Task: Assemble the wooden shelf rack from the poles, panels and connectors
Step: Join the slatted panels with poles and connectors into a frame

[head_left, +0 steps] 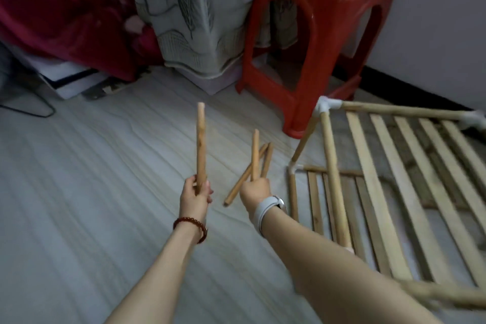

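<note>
Head view, looking down at the floor (pixel 105 166), pale with a wavy grain, and both arms are stretched out over it. The left hand (pixel 196 193) is curled tight around the bottom end of a wooden pole (pixel 201 144), holding it upright, the top end pointing toward the draped cloth (pixel 194 16) at the far side. There's a red bead bracelet (pixel 190 226) on that wrist.

The right hand (pixel 255 191) grips a second pole (pixel 254 155) the same way, fingers wrapped round its lower end, stick standing nearly vertical. A white watch (pixel 268 208) sits on that wrist. The two held poles are apart, side by side, not touching.

Just behind the right hand, two loose poles (pixel 265 160) lie on the floor, angled together and crossing behind the held one; how many lie there beyond those two, I can't tell.

Over toward the right edge of the floor is the partly built rack (pixel 381 192): slatted panels (pixel 420 179) lying tilted, poles running along their edges, joined at the corners by white connectors (pixel 327 106). One lower connector (pixel 292 167) sits near the right forearm. The nearest part of the rack is blurred.

At the far side, a red plastic stool (pixel 315 34) stands between the cloth and the rack, beside a dark red fabric (pixel 65 21) at the far left corner.
</note>
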